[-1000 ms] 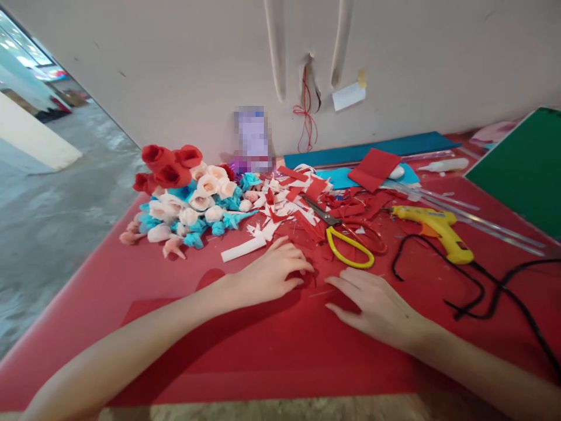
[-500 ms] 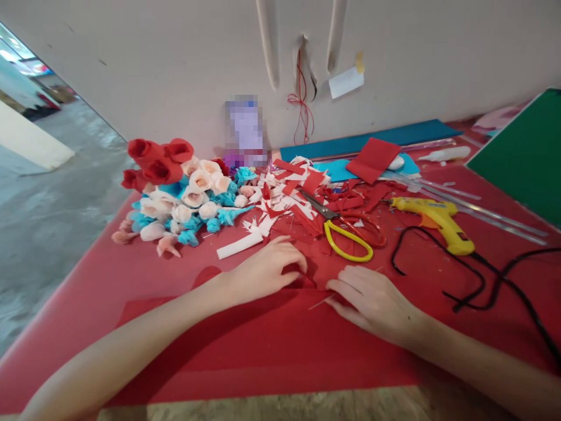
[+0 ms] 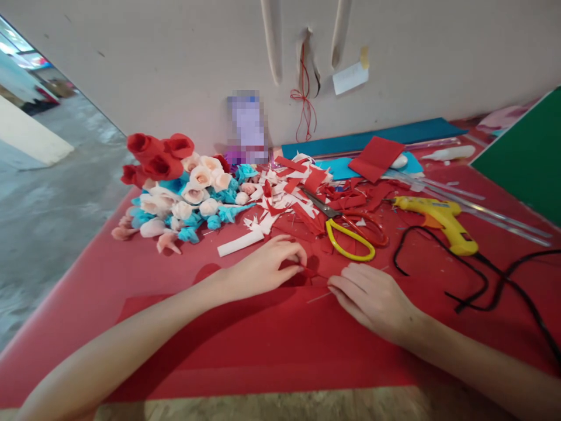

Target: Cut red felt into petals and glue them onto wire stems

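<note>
My left hand is closed, thumb and forefinger pinching the end of a small red paper piece. That piece stretches toward the fingertips of my right hand, which are pressed together around a thin stick. One end of the stick pokes out to the left; my fingers hide its middle. Beneath both hands lies a large red sheet. Scissors with one yellow and one red handle rest just beyond my hands. A rolled white paper strip lies beyond my left wrist.
Red, white and blue paper flowers are heaped at the left, beside paper scraps. A yellow glue gun with a black cord lies at the right. A pixelated upright object leans on the wall; a green board stands far right.
My left thumb and forefinger have come together on the red paper, which now shows between the hands. The right hand has barely moved. The view has shifted slightly.
</note>
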Demonstrator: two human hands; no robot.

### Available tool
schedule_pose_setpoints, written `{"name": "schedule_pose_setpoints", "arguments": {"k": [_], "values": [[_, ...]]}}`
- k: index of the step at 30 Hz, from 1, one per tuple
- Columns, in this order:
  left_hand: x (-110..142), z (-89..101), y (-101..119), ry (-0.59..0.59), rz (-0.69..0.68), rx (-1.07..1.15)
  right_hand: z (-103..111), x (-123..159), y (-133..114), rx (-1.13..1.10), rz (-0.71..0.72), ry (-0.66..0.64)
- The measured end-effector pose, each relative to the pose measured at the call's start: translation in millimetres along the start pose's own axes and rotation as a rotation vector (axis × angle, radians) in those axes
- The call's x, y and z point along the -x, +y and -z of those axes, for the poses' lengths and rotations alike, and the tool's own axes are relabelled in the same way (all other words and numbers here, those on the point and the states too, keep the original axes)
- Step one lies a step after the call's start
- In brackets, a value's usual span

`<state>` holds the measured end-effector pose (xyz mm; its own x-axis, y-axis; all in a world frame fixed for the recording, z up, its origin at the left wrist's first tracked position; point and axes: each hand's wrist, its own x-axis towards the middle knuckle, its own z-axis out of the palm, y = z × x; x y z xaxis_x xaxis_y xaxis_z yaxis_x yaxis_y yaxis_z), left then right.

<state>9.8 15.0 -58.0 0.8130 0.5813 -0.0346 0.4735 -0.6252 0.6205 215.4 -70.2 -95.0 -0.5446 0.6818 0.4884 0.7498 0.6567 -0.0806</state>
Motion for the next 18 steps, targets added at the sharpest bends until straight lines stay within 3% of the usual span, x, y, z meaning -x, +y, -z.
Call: {"name": "schedule_pose_setpoints", "arguments": {"k": [5,9,11,14,16,18], "values": [[3,2.3,4,0.105,0.078,0.088,-2,-4,0,-0.013,-0.096,-0.021],[20,1.7,9,0.244,0.162,0.381,17,-7,-7,-0.153,-0.190,-0.020],[32,-0.9,10,0.210,0.183,0.553,29,-11,-13,-0.469,-0.378,-0.086],[49,-6.4,7,0.171,0.185,0.597,35,-19,-20,-1.102,-0.738,-0.318],[55,-10.0,3,0.163,0.176,0.574,29,-25,-23,-1.430,-0.869,-0.443],[58,-13.3,-2,0.155,0.163,0.568,19,-30,-23,-1.575,-0.911,-0.469]]}}
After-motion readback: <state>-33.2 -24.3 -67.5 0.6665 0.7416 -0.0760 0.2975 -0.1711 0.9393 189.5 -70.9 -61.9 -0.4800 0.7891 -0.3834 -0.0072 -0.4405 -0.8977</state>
